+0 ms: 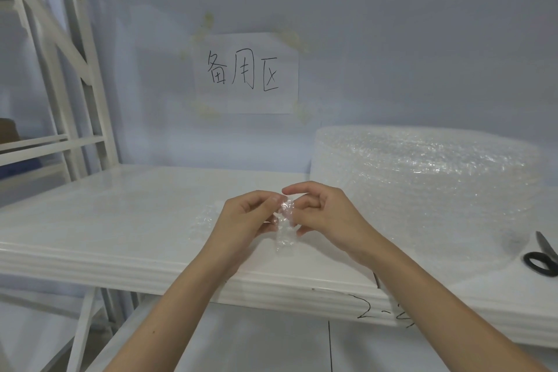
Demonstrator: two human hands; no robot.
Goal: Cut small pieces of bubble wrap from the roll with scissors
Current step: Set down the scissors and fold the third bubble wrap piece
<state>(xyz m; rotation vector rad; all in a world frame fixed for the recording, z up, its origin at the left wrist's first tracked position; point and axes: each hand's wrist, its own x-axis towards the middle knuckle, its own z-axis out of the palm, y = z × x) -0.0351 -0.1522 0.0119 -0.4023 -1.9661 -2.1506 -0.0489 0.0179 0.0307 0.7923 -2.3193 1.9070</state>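
Note:
A small clear piece of bubble wrap (285,226) hangs between my two hands above the white shelf (120,220). My left hand (244,220) pinches its upper edge with thumb and fingertips. From the other side my right hand (323,214) holds it with curled fingers, index finger extended above. The big roll of bubble wrap (422,178) lies on the shelf to the right, its loose end spreading toward the front edge. Black-handled scissors (543,257) lie on that loose sheet at the far right, untouched. Another small cut piece (208,217) lies on the shelf behind my left hand.
A paper sign (246,72) with handwritten characters is taped to the back wall. White shelving uprights (81,84) stand at the left. A lower shelf (241,341) shows beneath the front edge, which bears handwritten marks.

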